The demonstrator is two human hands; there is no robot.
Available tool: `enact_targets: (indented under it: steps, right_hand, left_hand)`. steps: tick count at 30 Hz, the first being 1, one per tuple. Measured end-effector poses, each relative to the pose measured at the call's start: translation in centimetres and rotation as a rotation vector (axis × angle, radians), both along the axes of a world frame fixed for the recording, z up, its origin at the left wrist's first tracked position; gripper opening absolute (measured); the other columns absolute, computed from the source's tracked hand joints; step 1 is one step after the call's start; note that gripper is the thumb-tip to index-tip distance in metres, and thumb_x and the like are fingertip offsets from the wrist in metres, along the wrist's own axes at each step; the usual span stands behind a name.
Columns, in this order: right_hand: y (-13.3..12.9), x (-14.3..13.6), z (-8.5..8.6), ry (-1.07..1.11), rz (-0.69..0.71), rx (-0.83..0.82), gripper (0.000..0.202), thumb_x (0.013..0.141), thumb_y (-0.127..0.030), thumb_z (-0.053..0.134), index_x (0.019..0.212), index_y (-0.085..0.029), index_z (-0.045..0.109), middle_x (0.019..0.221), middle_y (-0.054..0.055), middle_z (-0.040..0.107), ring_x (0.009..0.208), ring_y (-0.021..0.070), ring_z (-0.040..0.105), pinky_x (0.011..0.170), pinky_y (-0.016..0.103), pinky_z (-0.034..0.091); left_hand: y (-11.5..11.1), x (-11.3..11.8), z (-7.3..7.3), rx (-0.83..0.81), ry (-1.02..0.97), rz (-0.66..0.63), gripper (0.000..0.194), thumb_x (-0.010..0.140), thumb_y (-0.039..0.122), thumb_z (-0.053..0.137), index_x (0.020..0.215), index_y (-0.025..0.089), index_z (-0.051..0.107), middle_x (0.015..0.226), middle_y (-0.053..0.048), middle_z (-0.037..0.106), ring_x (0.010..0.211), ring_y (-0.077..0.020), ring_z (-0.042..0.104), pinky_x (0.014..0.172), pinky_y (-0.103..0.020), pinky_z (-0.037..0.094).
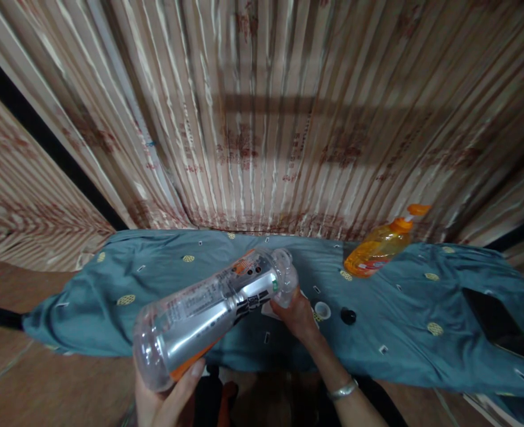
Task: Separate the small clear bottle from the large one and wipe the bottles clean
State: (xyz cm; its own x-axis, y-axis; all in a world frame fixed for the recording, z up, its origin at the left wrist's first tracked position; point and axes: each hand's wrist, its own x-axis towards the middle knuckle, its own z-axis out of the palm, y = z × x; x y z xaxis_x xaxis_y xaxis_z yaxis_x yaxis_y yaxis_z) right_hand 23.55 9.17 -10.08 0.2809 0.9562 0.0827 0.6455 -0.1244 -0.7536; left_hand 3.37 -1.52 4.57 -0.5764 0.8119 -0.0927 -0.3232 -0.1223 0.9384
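Observation:
A large clear plastic bottle (212, 305) with a silver and orange label is held tilted above the cloth, its base low on the left and its rounded clear end up on the right. My left hand (168, 391) is closed around the base, thumb lying along the label's lower edge. At the other end, my right hand (295, 314) grips the clear plastic near the neck; most of its fingers are hidden. Just right of that hand lie a white round cap (322, 310) and a small black round piece (348, 316). Something pale and flat (270, 309) shows partly behind the right hand.
An orange pump bottle (372, 255) of amber liquid stands at the back right of the cloth-covered table (155, 273). A dark flat rectangular object (502, 323) lies near the right end. A striped curtain (262, 118) hangs close behind the table.

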Motion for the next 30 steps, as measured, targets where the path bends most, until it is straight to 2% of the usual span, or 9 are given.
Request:
enact_targets:
  steps: [4, 10, 13, 16, 20, 25, 30]
  right_hand:
    - [0.04, 0.03, -0.28, 0.026, 0.022, 0.042, 0.048, 0.074, -0.029, 0.079, 0.119, -0.021, 0.064, 0.100, 0.009, 0.081, 0.093, 0.0301, 0.080, 0.079, 0.036, 0.060]
    - [0.05, 0.01, -0.30, 0.031, 0.016, 0.044, 0.047, 0.073, -0.028, 0.080, 0.116, -0.019, 0.065, 0.098, 0.009, 0.081, 0.091, 0.0299, 0.080, 0.077, 0.035, 0.060]
    - [0.09, 0.00, -0.35, 0.012, 0.013, 0.045, 0.048, 0.073, -0.028, 0.080, 0.117, -0.019, 0.064, 0.098, 0.010, 0.081, 0.092, 0.0298, 0.080, 0.077, 0.035, 0.060]
    - [0.15, 0.03, -0.53, 0.006, 0.021, 0.043, 0.048, 0.074, -0.029, 0.080, 0.118, -0.019, 0.064, 0.098, 0.010, 0.081, 0.092, 0.0296, 0.080, 0.077, 0.034, 0.060]
    - [0.20, 0.06, -0.72, 0.006, 0.028, 0.050, 0.051, 0.074, -0.029, 0.079, 0.121, -0.017, 0.063, 0.099, 0.011, 0.081, 0.092, 0.0306, 0.080, 0.077, 0.036, 0.060]
    - [0.16, 0.04, -0.42, 0.021, 0.024, 0.042, 0.047, 0.073, -0.027, 0.080, 0.117, -0.020, 0.064, 0.100, 0.011, 0.081, 0.094, 0.0307, 0.080, 0.081, 0.037, 0.061]
    - [0.12, 0.04, 0.02, 0.018, 0.034, 0.023, 0.048, 0.074, -0.029, 0.080, 0.118, -0.020, 0.064, 0.099, 0.009, 0.081, 0.092, 0.0291, 0.080, 0.078, 0.035, 0.061]
  left_hand:
    - [-0.32, -0.23, -0.33, -0.060, -0.049, -0.027, 0.102, 0.057, 0.041, 0.099, 0.149, 0.033, 0.056, 0.134, -0.008, 0.072, 0.131, -0.0369, 0.066, 0.119, -0.055, 0.041]
    - [-0.27, -0.08, 0.20, -0.023, -0.005, -0.026, 0.094, 0.059, 0.040, 0.099, 0.145, 0.031, 0.061, 0.138, -0.008, 0.071, 0.132, -0.0365, 0.065, 0.119, -0.054, 0.041]
    - [-0.16, -0.06, 0.45, -0.010, -0.001, -0.012, 0.104, 0.055, 0.038, 0.101, 0.149, 0.034, 0.058, 0.142, -0.008, 0.069, 0.137, -0.0388, 0.061, 0.115, -0.052, 0.047]
    - [-0.07, -0.27, 0.28, -0.003, -0.002, -0.014, 0.116, 0.052, 0.037, 0.102, 0.156, 0.040, 0.050, 0.154, -0.006, 0.061, 0.143, -0.0400, 0.055, 0.110, -0.049, 0.051]
    - [-0.08, -0.65, -0.26, -0.009, -0.003, -0.045, 0.119, 0.054, 0.037, 0.101, 0.159, 0.041, 0.045, 0.157, -0.006, 0.059, 0.139, -0.0373, 0.060, 0.110, -0.046, 0.052]
    - [-0.14, -0.76, -0.43, -0.016, -0.014, -0.032, 0.118, 0.055, 0.039, 0.102, 0.159, 0.038, 0.047, 0.150, -0.008, 0.064, 0.138, -0.0376, 0.061, 0.116, -0.052, 0.045]
    - [-0.07, -0.42, 0.09, -0.008, 0.002, -0.030, 0.120, 0.054, 0.041, 0.102, 0.159, 0.043, 0.046, 0.158, -0.007, 0.057, 0.144, -0.0419, 0.053, 0.116, -0.059, 0.044]
